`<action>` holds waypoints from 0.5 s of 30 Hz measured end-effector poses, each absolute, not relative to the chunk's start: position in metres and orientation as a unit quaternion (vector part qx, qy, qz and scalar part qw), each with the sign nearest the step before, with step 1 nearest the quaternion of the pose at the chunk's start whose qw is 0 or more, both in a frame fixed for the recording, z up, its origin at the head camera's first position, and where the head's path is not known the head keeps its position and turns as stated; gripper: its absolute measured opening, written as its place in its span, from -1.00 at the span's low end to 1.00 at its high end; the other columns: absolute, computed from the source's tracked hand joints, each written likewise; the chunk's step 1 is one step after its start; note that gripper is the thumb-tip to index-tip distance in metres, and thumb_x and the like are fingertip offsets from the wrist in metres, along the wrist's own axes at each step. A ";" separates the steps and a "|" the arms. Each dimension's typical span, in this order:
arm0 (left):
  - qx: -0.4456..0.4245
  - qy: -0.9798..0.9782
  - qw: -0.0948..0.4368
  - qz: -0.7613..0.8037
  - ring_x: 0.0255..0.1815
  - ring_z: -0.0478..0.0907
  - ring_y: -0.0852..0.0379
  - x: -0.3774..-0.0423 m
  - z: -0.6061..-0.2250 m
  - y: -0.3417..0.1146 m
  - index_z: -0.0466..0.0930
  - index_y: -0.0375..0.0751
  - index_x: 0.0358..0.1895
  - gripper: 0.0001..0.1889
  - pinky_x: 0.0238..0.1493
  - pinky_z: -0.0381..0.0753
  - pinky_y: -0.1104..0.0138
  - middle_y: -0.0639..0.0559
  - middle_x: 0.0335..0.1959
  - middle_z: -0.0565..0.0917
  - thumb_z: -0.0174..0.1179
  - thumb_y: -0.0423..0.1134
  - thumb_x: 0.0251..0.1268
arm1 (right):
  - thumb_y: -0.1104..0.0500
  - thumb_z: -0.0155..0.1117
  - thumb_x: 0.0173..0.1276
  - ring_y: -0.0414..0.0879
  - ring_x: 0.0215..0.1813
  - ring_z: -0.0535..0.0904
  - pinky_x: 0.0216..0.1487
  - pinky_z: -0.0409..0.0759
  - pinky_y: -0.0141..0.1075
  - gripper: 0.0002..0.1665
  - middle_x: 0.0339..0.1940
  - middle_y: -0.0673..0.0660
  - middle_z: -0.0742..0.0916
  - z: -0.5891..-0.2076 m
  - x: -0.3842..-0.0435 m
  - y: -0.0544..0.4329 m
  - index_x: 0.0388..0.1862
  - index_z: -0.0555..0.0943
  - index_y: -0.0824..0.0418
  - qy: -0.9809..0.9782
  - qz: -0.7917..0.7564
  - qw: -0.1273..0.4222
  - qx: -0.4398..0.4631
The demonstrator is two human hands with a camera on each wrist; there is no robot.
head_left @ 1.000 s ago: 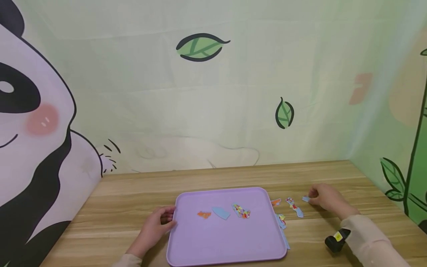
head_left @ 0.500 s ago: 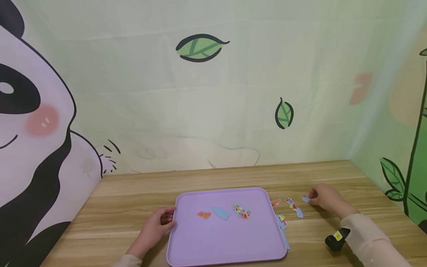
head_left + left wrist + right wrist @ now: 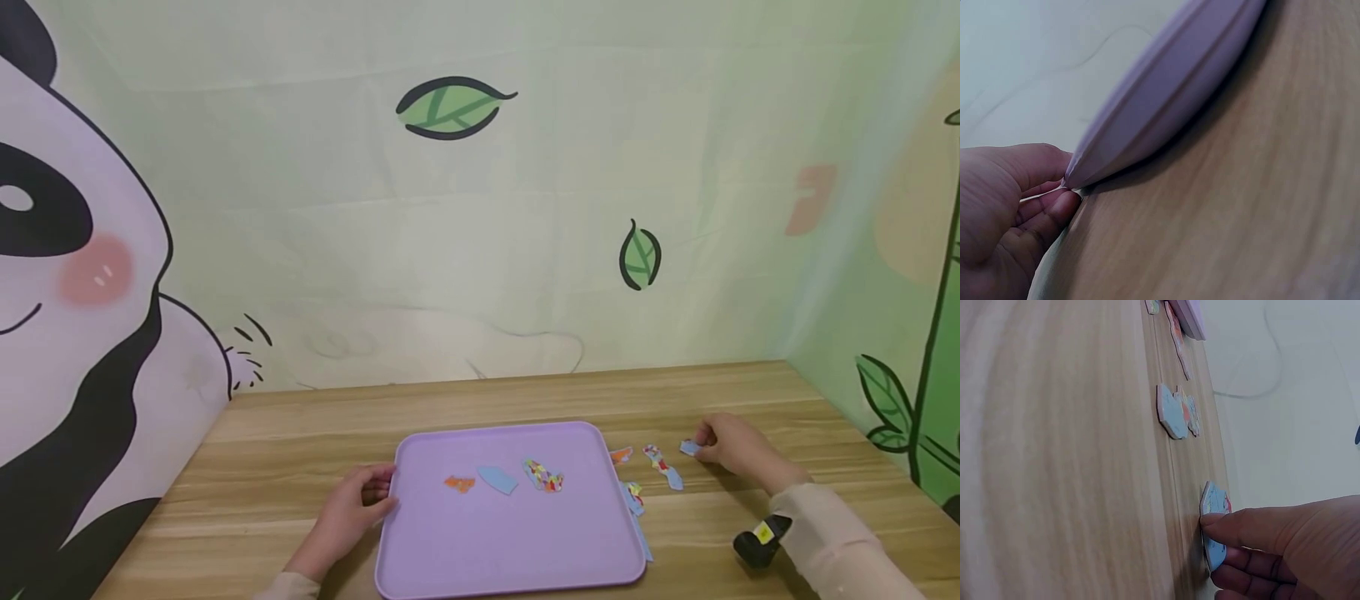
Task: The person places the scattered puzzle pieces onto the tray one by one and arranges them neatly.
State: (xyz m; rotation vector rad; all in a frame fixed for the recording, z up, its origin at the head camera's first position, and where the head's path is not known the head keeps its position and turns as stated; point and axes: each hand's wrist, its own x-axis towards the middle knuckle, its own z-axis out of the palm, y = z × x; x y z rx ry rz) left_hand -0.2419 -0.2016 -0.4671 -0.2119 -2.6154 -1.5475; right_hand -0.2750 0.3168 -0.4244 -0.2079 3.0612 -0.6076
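A purple tray (image 3: 465, 550) lies on the wooden table, and my left hand (image 3: 348, 508) holds its left rim. In the left wrist view, the thumb and fingers (image 3: 1063, 206) meet at the tray's edge. Right of the tray, my right hand (image 3: 738, 450) pinches a small light-blue puzzle piece (image 3: 689, 448) close over the table. The right wrist view shows the thumb (image 3: 1219, 528) across the piece's face, with fingers behind it. On the tray sit an orange piece (image 3: 460, 483), a plain blue piece (image 3: 497, 479) and a multicoloured piece (image 3: 543, 476).
Between tray and right hand lies a long blue and patterned piece (image 3: 663, 467). An orange piece (image 3: 621, 455), a blue patterned piece (image 3: 633, 497) and a blue strip (image 3: 642, 537) lie along the tray's right edge. Printed cloth walls (image 3: 465, 250) stand behind the table (image 3: 315, 425).
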 end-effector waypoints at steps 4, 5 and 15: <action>-0.070 -0.856 0.048 -0.510 -0.13 0.60 0.08 -0.242 -0.467 -0.202 0.55 -0.48 0.04 -0.59 -0.08 0.69 0.48 -0.20 -0.11 0.59 0.28 -0.60 0.04 | 0.31 0.36 0.12 -0.09 -0.38 0.44 -0.39 0.41 -0.33 -0.84 -0.46 0.11 0.60 -0.424 -0.273 0.317 -0.40 0.53 0.31 0.978 -0.199 0.002 -0.068; -0.069 -0.855 0.049 -0.511 -0.13 0.60 0.07 -0.242 -0.467 -0.202 0.55 -0.48 0.04 -0.59 -0.08 0.69 0.48 -0.20 -0.11 0.59 0.28 -0.60 0.04 | 0.31 0.36 0.12 -0.09 -0.38 0.44 -0.39 0.41 -0.33 -0.84 -0.46 0.11 0.60 -0.424 -0.273 0.318 -0.40 0.53 0.31 0.977 -0.201 0.001 -0.069; -0.070 -0.856 0.050 -0.509 -0.13 0.60 0.07 -0.242 -0.467 -0.201 0.55 -0.48 0.04 -0.59 -0.09 0.68 0.50 -0.20 -0.12 0.60 0.28 -0.61 0.04 | 0.32 0.33 0.14 -0.13 -0.41 0.41 -0.41 0.37 -0.36 -0.87 -0.50 0.07 0.59 -0.427 -0.270 0.322 -0.41 0.53 0.31 0.967 -0.239 -0.014 -0.087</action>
